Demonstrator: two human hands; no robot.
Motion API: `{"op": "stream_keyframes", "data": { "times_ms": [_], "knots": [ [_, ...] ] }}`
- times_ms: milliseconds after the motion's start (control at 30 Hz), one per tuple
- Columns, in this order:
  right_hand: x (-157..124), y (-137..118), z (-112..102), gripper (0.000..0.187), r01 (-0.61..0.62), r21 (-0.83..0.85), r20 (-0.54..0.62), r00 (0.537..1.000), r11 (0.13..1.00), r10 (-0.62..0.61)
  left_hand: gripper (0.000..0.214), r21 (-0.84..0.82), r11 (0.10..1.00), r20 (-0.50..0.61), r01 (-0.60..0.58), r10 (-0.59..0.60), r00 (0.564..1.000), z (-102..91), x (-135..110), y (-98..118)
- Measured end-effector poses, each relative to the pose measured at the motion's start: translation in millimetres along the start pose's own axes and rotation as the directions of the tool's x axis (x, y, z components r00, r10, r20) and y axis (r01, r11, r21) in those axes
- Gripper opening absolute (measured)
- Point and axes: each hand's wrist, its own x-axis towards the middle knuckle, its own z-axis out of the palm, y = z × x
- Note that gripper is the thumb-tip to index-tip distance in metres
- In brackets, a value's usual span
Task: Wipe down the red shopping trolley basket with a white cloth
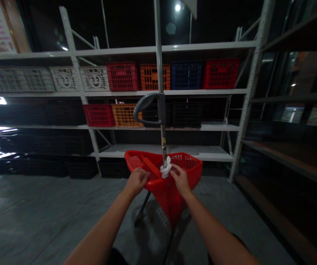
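Forearms [105,226]: nearest the camera, both bare, coming in from near left and near right and closing toward the basket.
Shelving rack [208,46]: pale metal, spanning the far side, with slatted plastic crates [221,75] in white, red, orange, blue and black along its shelves.
Shopping-trolley basket [162,191]: red plastic, between the person and the rack, tapering downward at its near corner, a dark leg [146,201] showing below on the left.
Metal pole [158,44]: close to upright, its long axis running from just inside the basket's near side up past the top of the view.
Loop handle [144,106]: grey, set on the pole well above the basket, its loop pointing left.
Left hand [136,181]: curled over the near left rim, seemingly gripping it, thumb toward the right; apart from the pole.
Right hand [179,177]: thumb and fingers appear to pinch the right edge of the white tissue.
White tissue [165,168]: crumpled against the pole's lower end, perhaps cloth; whether it goes fully round cannot be told. It lies left and slightly far of the right fingertips, touching them; the left hand is farther off, to its near left.
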Motion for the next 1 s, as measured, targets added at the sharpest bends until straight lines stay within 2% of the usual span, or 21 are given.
{"op": "stream_keyframes", "data": {
  "times_ms": [100, 167, 267, 333, 433, 500, 633, 700, 767, 867, 1000],
  "knots": [
    [10.7, 3.3, -1.7, 0.043, 0.016, -0.068, -0.01, 1.0, 0.998, -0.017, 0.043, 0.0, 1.0, -0.005, -0.001, 0.001, 1.0, 0.4, 0.4, 0.8],
    [21.1, 3.7, -1.1, 0.051, -0.003, -0.073, 0.087, 0.996, 0.997, 0.009, 0.043, 0.003, 1.0, -0.005, -0.004, 0.005, 1.0, 0.1, 0.9, 0.9],
    [34.1, 2.4, 1.0, 0.042, -0.052, -0.129, 0.29, 0.953, 0.99, 0.088, 0.044, 0.012, 1.0, -0.006, 0.003, -0.003, 1.0, -0.9, 2.1, 0.4],
    [40.0, 0.5, 4.1, 0.034, -0.027, -0.19, 0.338, 0.937, 0.981, 0.092, 0.044, 0.018, 1.0, -0.008, 0.008, -0.008, 1.0, -1.5, 2.7, 0.2],
    [52.6, -10.6, 14.2, 0.028, 0.106, -0.312, 0.283, 0.959, 0.944, -0.014, 0.045, 0.011, 1.0, -0.01, 0.017, -0.017, 1.0, -2.0, 2.7, 1.1],
    [69.2, -28.4, 24.9, 0.027, 0.211, -0.4, 0.236, 0.964, 0.892, -0.123, 0.045, 0.007, 1.0, -0.015, 0.026, -0.026, 1.0, -2.0, 2.4, 2.3],
    [119.1, -83.2, 50.6, 0.029, 0.374, -0.435, 0.13, 0.926, 0.819, -0.354, 0.046, 0.008, 1.0, -0.01, 0.029, -0.029, 1.0, -1.7, 1.6, 4.8],
    [139.5, -105.7, 60.1, 0.028, 0.424, -0.444, 0.13, 0.902, 0.79, -0.411, 0.046, 0.001, 1.0, -0.005, 0.025, -0.025, 1.0, -2.0, 1.4, 5.6],
    [146.3, -113.7, 64.0, 0.027, 0.44, -0.49, 0.162, 0.894, 0.753, -0.418, 0.046, -0.009, 1.0, -0.004, 0.024, -0.024, 1.0, -2.6, 1.3, 5.8],
    [123.5, -91.8, 57.1, 0.029, 0.386, -0.613, 0.171, 0.917, 0.689, -0.361, 0.046, -0.023, 1.0, 0.0, 0.016, -0.016, 1.0, -3.2, 1.2, 4.1],
    [55.7, -24.7, 27.4, 0.026, 0.275, -0.752, 0.172, 0.959, 0.599, -0.224, 0.044, -0.027, 1.0, 0.013, 0.011, -0.01, 1.0, -2.6, 1.4, -1.9]
  ]
}}
